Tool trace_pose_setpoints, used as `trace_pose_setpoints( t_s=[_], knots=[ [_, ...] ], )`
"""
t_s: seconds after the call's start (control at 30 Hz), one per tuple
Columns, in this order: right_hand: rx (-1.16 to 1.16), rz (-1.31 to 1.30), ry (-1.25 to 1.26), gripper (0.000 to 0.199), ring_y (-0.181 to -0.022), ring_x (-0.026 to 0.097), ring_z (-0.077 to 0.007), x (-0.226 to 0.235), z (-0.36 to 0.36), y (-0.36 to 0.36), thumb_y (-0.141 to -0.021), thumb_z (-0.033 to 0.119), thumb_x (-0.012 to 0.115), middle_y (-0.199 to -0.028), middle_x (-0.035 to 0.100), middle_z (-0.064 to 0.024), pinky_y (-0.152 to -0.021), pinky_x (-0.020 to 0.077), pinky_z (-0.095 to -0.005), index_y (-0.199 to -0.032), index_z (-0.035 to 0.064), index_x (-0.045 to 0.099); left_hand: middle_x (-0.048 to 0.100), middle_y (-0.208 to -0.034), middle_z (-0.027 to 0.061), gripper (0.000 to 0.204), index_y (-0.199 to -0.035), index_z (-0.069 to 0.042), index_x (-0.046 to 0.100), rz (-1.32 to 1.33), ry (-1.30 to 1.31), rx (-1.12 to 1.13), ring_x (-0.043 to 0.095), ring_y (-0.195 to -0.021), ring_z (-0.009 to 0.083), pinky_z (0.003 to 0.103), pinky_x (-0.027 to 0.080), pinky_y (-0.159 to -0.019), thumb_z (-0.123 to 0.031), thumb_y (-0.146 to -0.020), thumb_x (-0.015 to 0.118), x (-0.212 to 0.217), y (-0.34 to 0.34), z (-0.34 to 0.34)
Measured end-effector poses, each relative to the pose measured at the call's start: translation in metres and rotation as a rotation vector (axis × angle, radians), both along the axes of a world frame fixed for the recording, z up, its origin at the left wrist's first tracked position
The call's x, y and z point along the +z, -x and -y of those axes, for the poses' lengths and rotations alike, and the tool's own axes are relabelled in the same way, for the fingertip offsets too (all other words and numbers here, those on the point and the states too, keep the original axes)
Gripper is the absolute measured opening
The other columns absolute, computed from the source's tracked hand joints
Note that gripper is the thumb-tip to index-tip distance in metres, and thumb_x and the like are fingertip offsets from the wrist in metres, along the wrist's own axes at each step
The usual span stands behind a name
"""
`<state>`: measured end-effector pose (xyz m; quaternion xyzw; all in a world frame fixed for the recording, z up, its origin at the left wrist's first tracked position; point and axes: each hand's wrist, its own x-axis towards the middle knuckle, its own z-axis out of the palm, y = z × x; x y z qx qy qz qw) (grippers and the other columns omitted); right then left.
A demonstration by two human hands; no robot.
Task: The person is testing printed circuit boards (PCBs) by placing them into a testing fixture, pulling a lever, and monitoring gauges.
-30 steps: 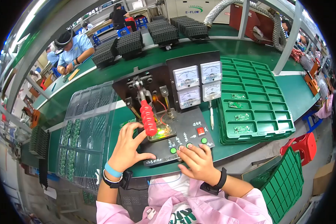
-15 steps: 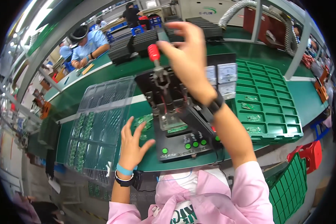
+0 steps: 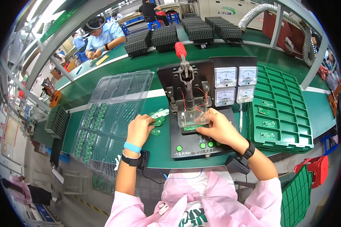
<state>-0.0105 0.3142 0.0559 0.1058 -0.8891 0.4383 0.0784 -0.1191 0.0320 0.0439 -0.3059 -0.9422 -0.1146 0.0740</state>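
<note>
Handle the circuit board [image 3: 190,128] by its edges in the test fixture [image 3: 187,143]; right hand [image 3: 220,125] and left hand [image 3: 139,131] look narrow, grips unclear.

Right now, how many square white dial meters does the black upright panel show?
4: the upper-left meter, upper-right meter, lower-left meter and lower-right meter, all on the black panel.

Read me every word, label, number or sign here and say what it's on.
I won't copy wording; here's where it stands:
Pale machine at the back: printed lettering.
Black fixture base: white handwritten-looking characters, small.
Four dial meters: markings too small to read.
White shirt: green letters, partly covered.
Anything else: too small or blurred.
</note>
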Motion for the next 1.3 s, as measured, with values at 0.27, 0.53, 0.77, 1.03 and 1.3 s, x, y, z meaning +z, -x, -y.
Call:
trace_pose_setpoints(
  t_s=[0.27, 0.53, 0.77, 1.03, 1.3],
  knots=[
    [-0.203, 0.148, 0.142, 0.023, -0.063, 0.05, -0.008, 0.01, -0.001, 0.0, -0.079, 0.009, 0.074, -0.076, 0.056, -0.0052, -0.057, 0.0413, -0.0278, -0.093, 0.0011, 0.058, 0.069, -0.094, 0.012, 0.021, -0.099, -0.002, 0.068, -0.247, -0.423, -0.217, 0.065, -0.097, 0.029, 0.039, 0.054, -0.084, -0.001, -0.079, 0.067, 0.019, -0.042, -0.019],
    [-0.362, -0.012, 0.255, 0.016, -0.062, 0.046, -0.0037, 0.009, -0.033, -0.051, -0.082, 0.002, 0.068, -0.076, 0.055, -0.0003, -0.053, 0.0358, -0.0212, -0.094, 0.0013, 0.057, 0.067, -0.113, 0.0163, 0.037, -0.113, 0.004, 0.064, -0.328, -0.19, -0.533, 0.063, -0.111, 0.0278, 0.034, 0.054, -0.091, 0.0, -0.076, 0.063, 0.01, -0.076, -0.083],
    [-0.513, -0.086, 0.254, 0.017, -0.062, 0.042, -0.0021, 0.018, -0.077, -0.098, -0.083, 0.001, 0.067, -0.082, 0.053, 0.0051, -0.054, 0.0345, -0.0195, -0.097, 0.0022, 0.059, 0.065, -0.112, 0.0176, 0.038, -0.113, 0.005, 0.062, -0.236, -0.176, -0.492, 0.063, -0.107, 0.0299, 0.037, 0.052, -0.092, -0.005, -0.077, 0.066, 0.005, -0.079, -0.093],
    [-0.679, -0.144, 0.203, 0.016, -0.068, 0.054, -0.0055, 0.03, -0.209, -0.052, -0.086, 0.004, 0.064, -0.081, 0.057, 0.0013, -0.059, 0.0444, -0.022, -0.101, 0.0015, 0.059, 0.064, -0.113, 0.0171, 0.045, -0.115, 0.004, 0.06, -0.192, -0.205, -0.426, 0.061, -0.105, 0.0327, 0.04, 0.047, -0.092, -0.021, -0.08, 0.074, 0.009, -0.089, -0.097],
    [-0.849, -0.47, -0.53, 0.02, -0.075, 0.064, -0.0224, 0.0, -0.233, -0.02, -0.083, 0.005, 0.065, -0.086, 0.065, -0.0102, -0.068, 0.0515, -0.0336, -0.102, 0.0017, 0.062, 0.062, -0.117, 0.0181, 0.049, -0.117, 0.002, 0.061, -0.171, -0.169, -0.412, 0.058, -0.112, 0.0349, 0.042, 0.046, -0.095, -0.024, -0.079, 0.076, 0.025, -0.096, -0.09]
  ],
)
